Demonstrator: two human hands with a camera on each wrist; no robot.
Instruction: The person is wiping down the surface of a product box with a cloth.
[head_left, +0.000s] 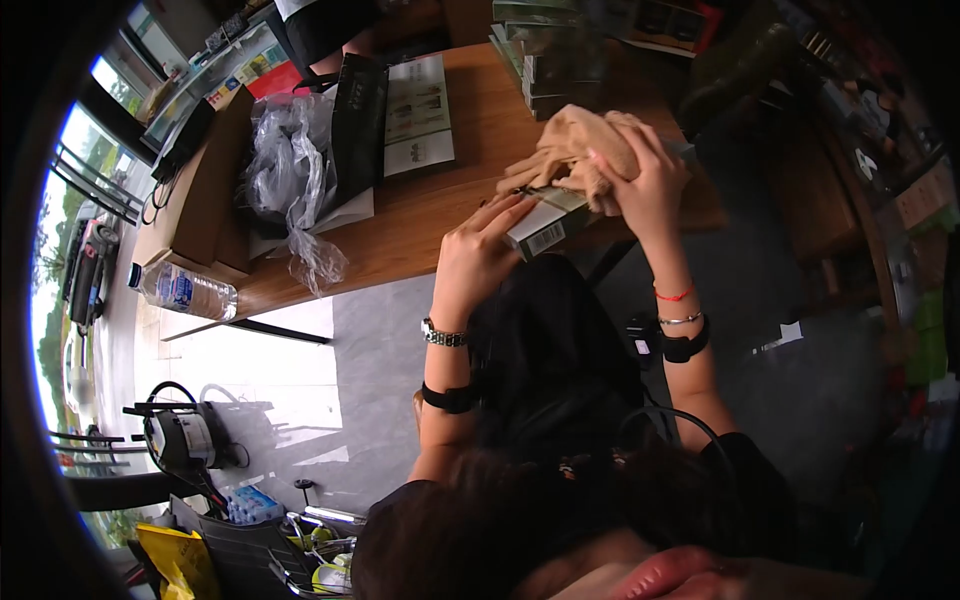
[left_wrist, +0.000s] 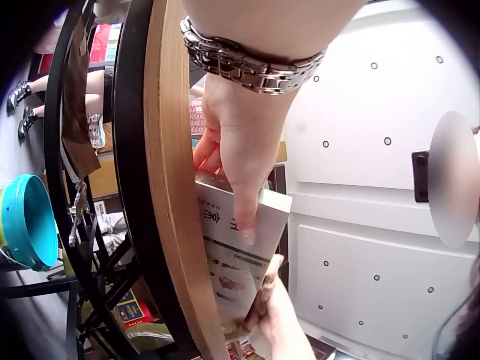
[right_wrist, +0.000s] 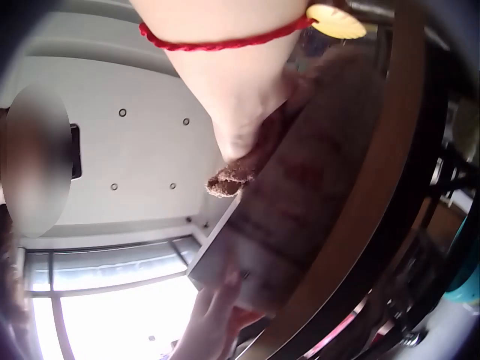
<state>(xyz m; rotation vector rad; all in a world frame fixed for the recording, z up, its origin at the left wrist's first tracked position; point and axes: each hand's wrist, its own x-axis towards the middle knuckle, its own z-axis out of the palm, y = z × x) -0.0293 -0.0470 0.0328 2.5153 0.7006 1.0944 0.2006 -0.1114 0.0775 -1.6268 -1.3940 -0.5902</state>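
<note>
My left hand (head_left: 478, 262) grips the near left end of a flat pale box (head_left: 548, 236) with a barcode on its end. In the left wrist view its thumb lies on the printed face (left_wrist: 217, 219), with the fingers round the other side. A bunched tan cloth (head_left: 590, 135) is in my right hand (head_left: 652, 188), pressed against the far part of the box. From the right wrist, a fuzzy brown edge of the cloth (right_wrist: 229, 182) shows at the box's side; the box face (right_wrist: 315, 195) is dark there. The box is held at the table's near edge.
On the wooden table (head_left: 430, 215) lie clear plastic wrapping (head_left: 290, 150), a black box (head_left: 358, 125), a printed sheet-like box (head_left: 420, 110) and a cardboard box (head_left: 195, 200). Stacked boxes (head_left: 545, 60) stand at the back. A water bottle (head_left: 185, 290) lies at the left corner.
</note>
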